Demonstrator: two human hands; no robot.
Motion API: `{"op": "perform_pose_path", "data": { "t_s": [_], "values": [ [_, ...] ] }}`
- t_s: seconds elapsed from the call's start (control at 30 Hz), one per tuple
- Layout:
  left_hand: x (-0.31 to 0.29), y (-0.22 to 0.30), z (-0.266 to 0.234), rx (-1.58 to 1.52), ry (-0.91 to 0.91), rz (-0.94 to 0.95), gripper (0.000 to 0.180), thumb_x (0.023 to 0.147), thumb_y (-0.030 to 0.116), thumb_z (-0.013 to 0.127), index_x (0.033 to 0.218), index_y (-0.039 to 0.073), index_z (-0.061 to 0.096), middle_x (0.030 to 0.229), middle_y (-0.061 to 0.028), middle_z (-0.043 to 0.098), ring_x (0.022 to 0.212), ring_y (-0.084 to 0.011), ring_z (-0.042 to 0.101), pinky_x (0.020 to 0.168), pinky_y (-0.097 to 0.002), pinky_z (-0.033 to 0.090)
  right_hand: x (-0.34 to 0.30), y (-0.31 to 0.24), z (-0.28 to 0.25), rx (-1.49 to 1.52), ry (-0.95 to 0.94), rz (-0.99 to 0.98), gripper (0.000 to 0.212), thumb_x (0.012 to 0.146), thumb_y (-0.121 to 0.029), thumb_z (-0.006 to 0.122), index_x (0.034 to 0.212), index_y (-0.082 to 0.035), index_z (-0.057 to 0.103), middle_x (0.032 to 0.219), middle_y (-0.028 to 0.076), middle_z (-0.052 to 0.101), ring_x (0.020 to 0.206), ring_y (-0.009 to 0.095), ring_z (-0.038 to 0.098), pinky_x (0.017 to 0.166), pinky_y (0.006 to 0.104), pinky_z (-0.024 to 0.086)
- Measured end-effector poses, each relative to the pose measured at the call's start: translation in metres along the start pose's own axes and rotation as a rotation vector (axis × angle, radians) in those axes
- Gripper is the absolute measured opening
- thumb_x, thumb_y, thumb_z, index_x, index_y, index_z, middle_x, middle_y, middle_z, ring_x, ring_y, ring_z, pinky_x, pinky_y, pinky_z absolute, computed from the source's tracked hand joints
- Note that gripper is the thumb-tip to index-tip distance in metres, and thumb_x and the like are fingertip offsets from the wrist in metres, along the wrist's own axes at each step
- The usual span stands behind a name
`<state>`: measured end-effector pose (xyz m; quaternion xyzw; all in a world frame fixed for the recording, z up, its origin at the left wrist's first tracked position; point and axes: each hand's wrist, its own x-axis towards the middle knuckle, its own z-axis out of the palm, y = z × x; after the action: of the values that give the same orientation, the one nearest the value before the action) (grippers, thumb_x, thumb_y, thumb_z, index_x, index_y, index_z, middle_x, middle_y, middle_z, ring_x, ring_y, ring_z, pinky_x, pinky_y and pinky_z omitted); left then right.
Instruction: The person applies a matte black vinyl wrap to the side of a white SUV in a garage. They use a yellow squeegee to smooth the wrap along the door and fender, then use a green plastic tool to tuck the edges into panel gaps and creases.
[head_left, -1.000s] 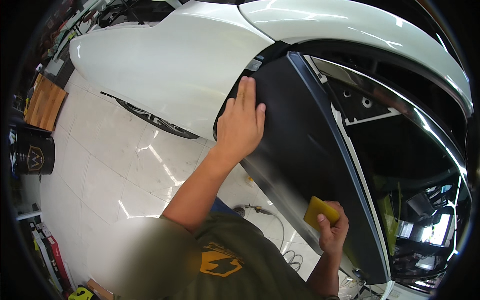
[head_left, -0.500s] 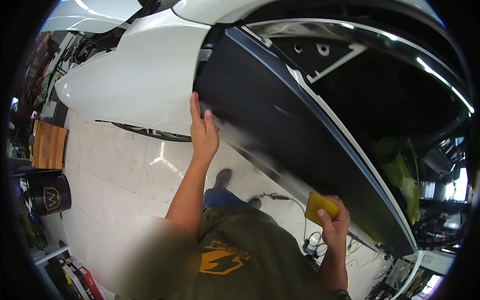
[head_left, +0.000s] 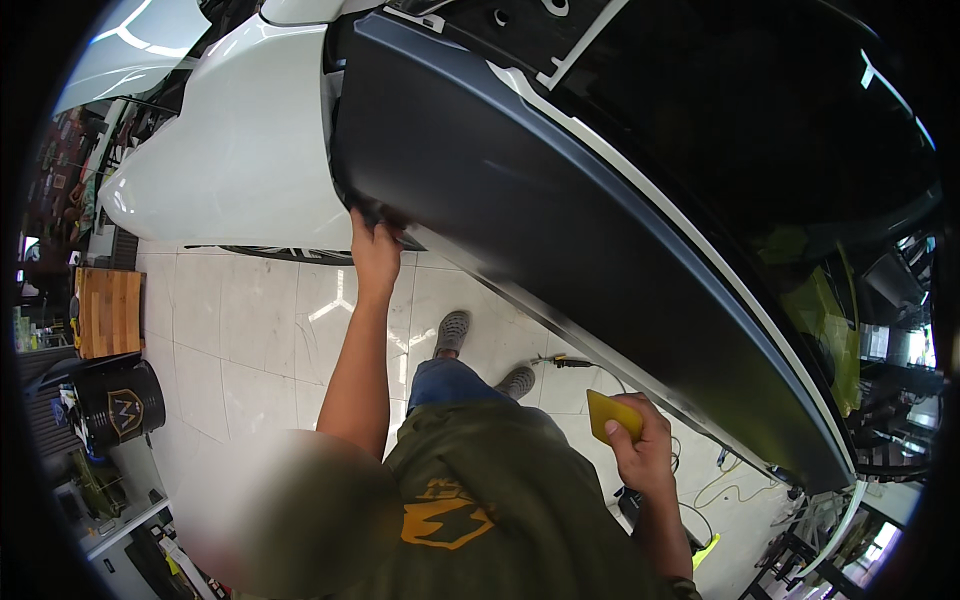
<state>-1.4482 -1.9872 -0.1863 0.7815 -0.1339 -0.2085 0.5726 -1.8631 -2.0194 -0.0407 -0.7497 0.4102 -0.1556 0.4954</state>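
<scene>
A matte dark sheet [head_left: 540, 230] covers the side door of a white car. At the door's lower front corner, beside the white fender [head_left: 240, 150], is my left hand [head_left: 375, 262]. Its thumb and fingers bend in at the dark edge. The fingertips are smeared and partly hidden, so what they pinch is unclear. Lower right, apart from the door, my right hand [head_left: 645, 450] grips a flat yellow squeegee [head_left: 612, 415], thumb on its near face.
Below the door, a tool with a hose [head_left: 565, 361] and several cables lie on the tiled floor [head_left: 240, 330]. To the left stand a black drum [head_left: 118, 400] and a wooden block-like top [head_left: 110, 312]. The door's window [head_left: 700, 130] is dark.
My left hand has gone from lying flat with fingers stretched at the fender-door gap to bent fingers at the door's lower corner. My right hand still holds the squeegee, now farther from the door.
</scene>
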Motion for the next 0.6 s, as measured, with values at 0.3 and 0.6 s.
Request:
{"op": "perform_pose_path", "data": {
  "t_s": [0.3,0.6],
  "values": [
    [0.002,0.009,0.003,-0.077,0.053,0.005,0.057,0.091,0.005,0.038,0.148,-0.001,0.032,0.088,-0.0109,0.062,0.072,-0.0151,0.059,0.063,-0.0291,0.053,0.009,0.009,0.002,-0.056,-0.052,0.033,0.024,0.087,-0.004,0.061,0.109,0.003,0.061,0.103,0.019,0.065,0.093,0.036,0.065,0.085,0.0378,0.052],
    [0.012,0.026,-0.009,0.248,0.152,0.194,0.049,0.091,0.011,0.044,0.134,-0.013,0.047,0.083,-0.0205,0.065,0.071,-0.0269,0.064,0.071,-0.0352,0.051,0.017,0.007,0.006,-0.105,-0.055,-0.015,0.023,0.087,-0.007,0.062,0.108,0.003,0.06,0.097,0.018,0.065,0.087,0.031,0.064,0.08,0.0371,0.051]
  ]
}}
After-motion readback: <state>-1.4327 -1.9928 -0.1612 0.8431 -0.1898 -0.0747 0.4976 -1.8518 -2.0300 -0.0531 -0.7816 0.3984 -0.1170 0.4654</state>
